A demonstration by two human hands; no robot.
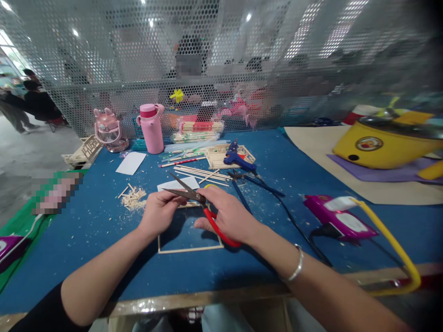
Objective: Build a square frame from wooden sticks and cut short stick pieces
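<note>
My right hand (230, 212) is closed on red-handled scissors (215, 224), with the dark blades spread apart and pointing left. The fingers of my left hand (157, 210) are pinched together beside the lower blade; whatever they hold is hidden. Beneath both hands lies a rectangular frame of thin wooden sticks (190, 251), its far side partly covered. Just beyond the blades is a white sheet of paper (162, 186). Several loose wooden sticks (199, 173) lie behind it, and a heap of wood scraps (133, 199) sits to the left.
A blue glue gun (238, 159) rests by a small wooden structure (214, 159), near dark-handled pliers (238, 176). Pink bottle (152, 131) and clear jug (112, 136) stand at the back left. Right are a purple power strip (341, 219), yellow cable (387, 240) and yellow pot (384, 143).
</note>
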